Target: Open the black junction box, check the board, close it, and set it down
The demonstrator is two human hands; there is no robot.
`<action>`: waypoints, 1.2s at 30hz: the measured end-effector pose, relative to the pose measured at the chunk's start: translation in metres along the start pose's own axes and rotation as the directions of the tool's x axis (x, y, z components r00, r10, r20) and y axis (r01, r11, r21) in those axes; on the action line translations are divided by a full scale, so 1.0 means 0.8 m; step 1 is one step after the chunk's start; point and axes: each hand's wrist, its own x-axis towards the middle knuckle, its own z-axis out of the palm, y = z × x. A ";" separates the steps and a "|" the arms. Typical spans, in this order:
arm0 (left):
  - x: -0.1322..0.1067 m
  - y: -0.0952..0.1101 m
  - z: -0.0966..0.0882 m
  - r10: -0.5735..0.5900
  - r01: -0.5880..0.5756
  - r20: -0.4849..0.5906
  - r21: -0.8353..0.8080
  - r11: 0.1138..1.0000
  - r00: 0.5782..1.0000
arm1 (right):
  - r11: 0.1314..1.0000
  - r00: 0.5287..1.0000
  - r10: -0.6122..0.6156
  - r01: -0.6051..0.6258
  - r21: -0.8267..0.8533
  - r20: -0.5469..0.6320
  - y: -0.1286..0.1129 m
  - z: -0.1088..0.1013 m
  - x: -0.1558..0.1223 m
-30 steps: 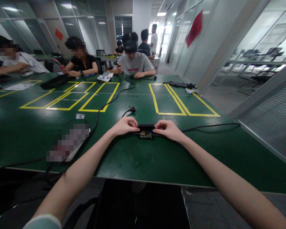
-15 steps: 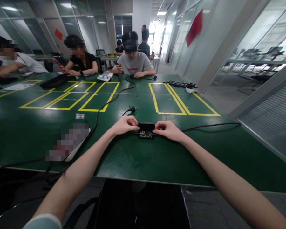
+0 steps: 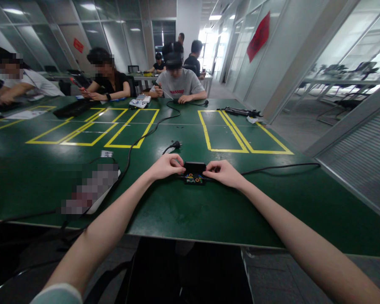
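A small black power adapter case [image 3: 194, 167] stands opened at the middle of the table's near side. Its cover is raised at the back, and a circuit board [image 3: 194, 179] with coils shows in the front half. My left hand [image 3: 167, 165] pinches the cover's left end between thumb and fingers. At the right end, my right hand [image 3: 223, 172] pinches the same cover, fingers curled. A black cable [image 3: 281, 166] runs right from the case. Just beyond my left hand lies a power plug [image 3: 176, 145] on its cord.
The green table [image 3: 177, 215] carries yellow tape rectangles [image 3: 228, 150]. A blurred-out white-edged object [image 3: 96, 190] lies at left beside a long black cord [image 3: 133, 145]. Across sit co-workers, one in a grey shirt [image 3: 180, 84] holding a tool. A black folded stand [image 3: 240, 111] lies far right.
My hands and the adapter case stay almost still. In the background, the people behind the grey-shirted co-worker have shifted slightly.
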 end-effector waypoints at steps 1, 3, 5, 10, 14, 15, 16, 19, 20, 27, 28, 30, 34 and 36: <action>0.000 0.000 0.000 -0.002 0.002 0.001 -0.003 1.000 1.000 | 1.000 1.000 -0.004 0.003 -0.009 -0.004 0.000 0.000 0.000; 0.000 -0.001 0.000 -0.004 0.004 0.002 -0.006 1.000 1.000 | 1.000 1.000 -0.007 0.007 -0.015 -0.004 0.001 0.000 0.000; 0.000 -0.001 0.000 -0.005 0.005 0.004 -0.004 1.000 1.000 | 1.000 1.000 -0.011 0.011 -0.012 0.001 0.001 0.000 0.000; 0.000 0.000 0.000 -0.005 0.005 0.009 0.001 1.000 1.000 | 1.000 1.000 -0.029 0.029 -0.006 0.002 0.002 -0.001 0.000; -0.001 0.001 -0.001 0.008 -0.008 0.019 0.003 1.000 1.000 | 0.999 0.999 -0.033 0.033 0.004 0.027 0.004 -0.002 0.000; -0.001 0.001 -0.001 0.016 -0.016 0.019 0.000 1.000 1.000 | 0.999 0.999 -0.035 0.035 0.008 0.033 0.005 -0.003 0.001; -0.001 0.001 -0.001 0.026 -0.026 0.021 -0.006 1.000 0.999 | 0.999 0.999 -0.037 0.037 0.009 0.035 0.006 -0.004 0.001; -0.001 0.003 -0.002 0.051 -0.050 0.031 -0.042 0.998 0.998 | 0.999 0.998 -0.048 0.048 0.002 0.030 0.006 -0.005 0.001; -0.001 0.004 -0.003 0.055 -0.053 0.032 -0.053 0.997 0.998 | 0.999 0.998 -0.049 0.049 -0.001 0.028 0.006 -0.005 0.001; -0.003 0.011 -0.003 0.047 -0.046 0.034 -0.018 0.999 0.998 | 0.999 0.998 -0.051 0.052 -0.015 0.022 0.004 -0.005 0.001; -0.003 0.012 -0.002 0.046 -0.046 0.031 -0.006 0.999 0.998 | 0.998 0.998 -0.054 0.055 -0.015 0.022 0.004 -0.005 0.001; -0.004 0.013 -0.002 0.042 -0.042 0.030 0.012 0.999 0.999 | 0.998 0.998 -0.062 0.062 -0.015 0.025 0.004 -0.005 0.001; -0.004 0.012 -0.001 0.041 -0.041 0.034 0.009 0.999 0.999 | 0.997 0.997 -0.073 0.073 -0.010 0.028 0.005 -0.004 0.001; -0.003 0.010 -0.002 0.040 -0.040 0.036 -0.001 0.999 0.999 | 0.997 0.997 -0.072 0.073 -0.007 0.029 0.005 -0.003 0.000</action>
